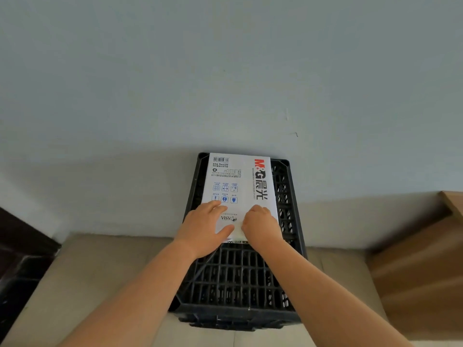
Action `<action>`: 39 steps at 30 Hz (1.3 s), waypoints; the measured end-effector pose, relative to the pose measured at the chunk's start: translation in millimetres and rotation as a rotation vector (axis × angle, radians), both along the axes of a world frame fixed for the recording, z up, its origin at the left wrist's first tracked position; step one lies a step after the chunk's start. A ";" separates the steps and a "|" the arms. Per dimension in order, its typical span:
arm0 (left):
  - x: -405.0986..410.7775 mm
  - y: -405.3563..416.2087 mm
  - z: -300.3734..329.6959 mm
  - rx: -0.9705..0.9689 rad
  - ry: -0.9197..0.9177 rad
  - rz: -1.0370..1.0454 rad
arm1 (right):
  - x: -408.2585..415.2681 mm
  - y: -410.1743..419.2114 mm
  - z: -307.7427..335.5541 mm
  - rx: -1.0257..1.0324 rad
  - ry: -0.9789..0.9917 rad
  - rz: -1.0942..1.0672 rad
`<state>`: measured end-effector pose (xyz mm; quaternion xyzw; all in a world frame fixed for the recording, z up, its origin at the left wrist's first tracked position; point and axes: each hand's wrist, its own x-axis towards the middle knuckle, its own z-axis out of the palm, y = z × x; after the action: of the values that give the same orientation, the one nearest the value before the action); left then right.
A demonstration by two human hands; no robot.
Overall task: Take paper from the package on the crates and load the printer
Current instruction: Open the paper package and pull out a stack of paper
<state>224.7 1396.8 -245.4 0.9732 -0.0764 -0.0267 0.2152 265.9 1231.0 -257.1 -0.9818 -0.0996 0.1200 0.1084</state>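
Two hands [204,227] [260,226], package [238,181] lengthwise toward wall

Paper package [238,186] lies on crate [240,271], apparently against wall [225,71].

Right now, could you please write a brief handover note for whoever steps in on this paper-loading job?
Left hand: flat on the near end of the paper package, fingers spread, gripping nothing.
Right hand: at the package's near edge, fingers curled at the wrapper; whether it pinches anything is unclear.
The package lies on the black crate, against the wall.
Done: hands are on the package. No loose sheets are visible.
Left: open the wrapper, draw paper out, carry it to the printer, which is out of view.
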 end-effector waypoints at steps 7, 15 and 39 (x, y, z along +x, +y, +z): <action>2.3 6.1 -11.8 -0.047 -0.009 -0.016 | 1.5 -2.5 -1.3 0.067 -0.041 0.011; 6.4 -5.4 -21.8 -0.034 -0.022 -0.074 | -67.6 -30.8 -22.7 0.233 -0.202 0.226; 0.7 -24.9 -57.6 0.316 -0.092 -0.160 | -62.5 -86.9 -41.3 0.043 -0.183 0.035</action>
<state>225.4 1371.9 -303.1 0.9859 -0.1581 -0.0107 0.0528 203.4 1144.0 -298.4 -0.9842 -0.1286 0.0296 0.1178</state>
